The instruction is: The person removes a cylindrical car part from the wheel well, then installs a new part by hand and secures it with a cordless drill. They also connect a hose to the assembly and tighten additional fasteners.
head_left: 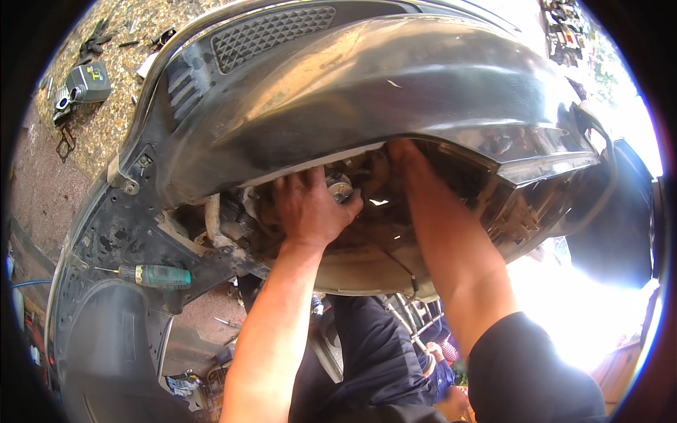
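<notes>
On the far left, a grey boxy tool (88, 82) lies on the gravel ground (127, 106), and lower down a green-handled screwdriver (151, 276) rests on the dark frame part (116, 233) of the vehicle. In the middle hangs the big black bumper cover (367, 92), with a mesh grille (271, 32) at its top edge. It looks large and light for its size, a thin plastic shell that is stiff along its curved edges but bends in the flat parts, so I judge it is better held at the thick lower rim than at the grille, which may crack.

The left hand (310, 208) reaches under the rim, fingers curled around a small round metal fitting (340, 187); this part looks hard, small and maybe greasy, so it could slip. The right hand (405, 158) goes deeper behind the cover, its fingers are hidden, so I cannot tell if it grips something. To the right sits the lamp housing (536, 169), clear plastic and fragile, not a good place to press
</notes>
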A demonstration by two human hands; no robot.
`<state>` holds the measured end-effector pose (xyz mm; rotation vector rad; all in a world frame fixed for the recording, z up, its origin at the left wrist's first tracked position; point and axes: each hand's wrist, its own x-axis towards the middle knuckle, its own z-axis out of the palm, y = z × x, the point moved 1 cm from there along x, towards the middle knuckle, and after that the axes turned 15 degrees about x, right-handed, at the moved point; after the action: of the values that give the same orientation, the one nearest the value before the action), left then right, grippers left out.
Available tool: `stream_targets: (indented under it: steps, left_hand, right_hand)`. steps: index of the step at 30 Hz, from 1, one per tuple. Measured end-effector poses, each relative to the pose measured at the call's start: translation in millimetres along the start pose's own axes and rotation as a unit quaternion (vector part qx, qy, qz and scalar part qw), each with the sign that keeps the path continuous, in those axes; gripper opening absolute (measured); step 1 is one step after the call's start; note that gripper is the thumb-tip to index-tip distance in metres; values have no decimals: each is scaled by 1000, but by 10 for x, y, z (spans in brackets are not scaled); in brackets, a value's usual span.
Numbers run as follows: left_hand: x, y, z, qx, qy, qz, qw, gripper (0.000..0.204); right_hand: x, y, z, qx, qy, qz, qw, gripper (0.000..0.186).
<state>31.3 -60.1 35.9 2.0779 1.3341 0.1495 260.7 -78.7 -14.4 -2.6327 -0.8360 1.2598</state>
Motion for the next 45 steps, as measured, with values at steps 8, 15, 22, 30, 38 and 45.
stream_targets:
  steps: [8, 15, 22, 30, 38, 45]
  left_hand:
    - [88, 41, 61, 0, -18, -23, 1000, 87]
    - [-4, -8, 43, -39, 14, 1, 999, 71]
    - [7, 8, 18, 19, 2, 2, 1000, 77]
    - [-124, -40, -134, -11, 2, 34, 999, 105]
    - [-289, -227, -362, -17, -15, 25, 999, 98]
    - [-286, -532, -508, 36, -50, 44, 997, 57]
  right_hand:
    - [79, 32, 9, -1, 3, 15, 1000, 43]
    - [117, 117, -28, 19, -4, 25, 999, 45]
    - [-1, 168, -44, 46, -1, 33, 998, 46]
    - [-145, 138, 131, 77, 55, 35, 995, 49]
    - [-1661, -649, 515, 237, 377, -97, 890, 45]
    - [-3176, -544, 712, 456, -25, -115, 882, 27]
